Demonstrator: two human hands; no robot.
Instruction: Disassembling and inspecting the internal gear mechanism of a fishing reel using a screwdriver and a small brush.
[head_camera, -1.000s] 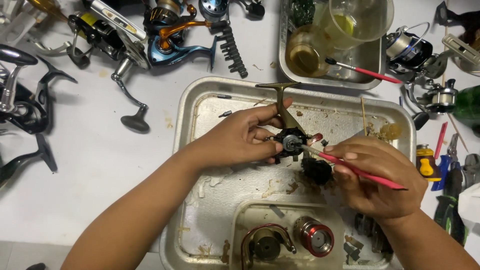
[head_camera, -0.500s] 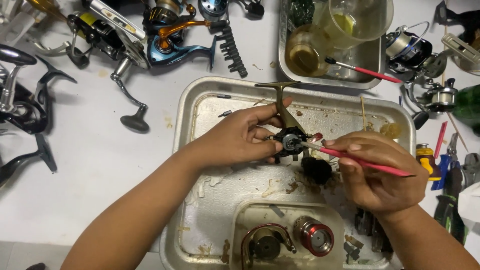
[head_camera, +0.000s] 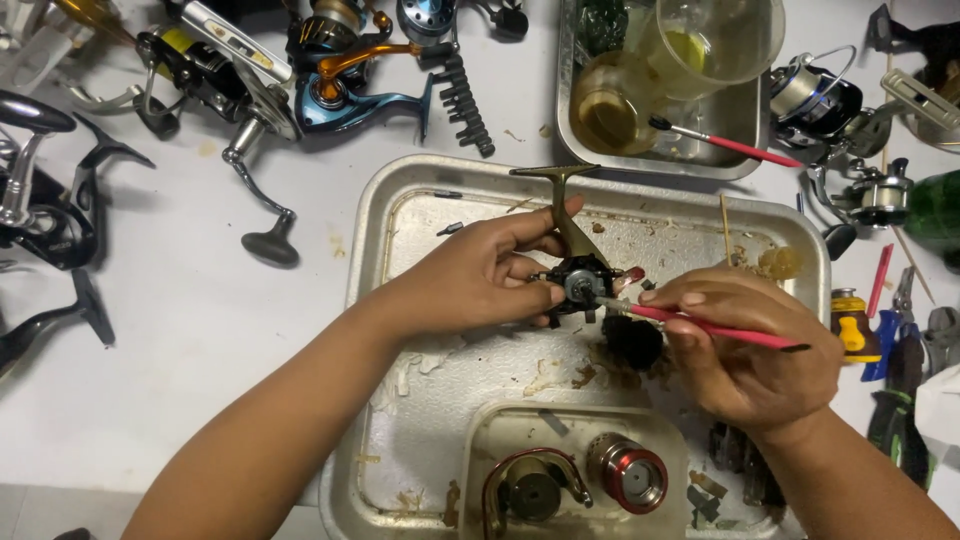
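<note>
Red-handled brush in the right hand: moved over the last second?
Yes, slightly. The red-handled brush rose in the right hand, handle end up toward the tray's right rim, tip on the reel body.

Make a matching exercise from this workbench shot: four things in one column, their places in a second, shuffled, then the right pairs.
Things
1. red-handled brush
2. reel body
3. red spool
4. second brush

Places
A. in the small tray at the bottom
B. held in the left hand
C. held in the right hand
D. lying in the far tray beside the jars

Pairs: 1-C, 2-B, 3-A, 4-D
</note>
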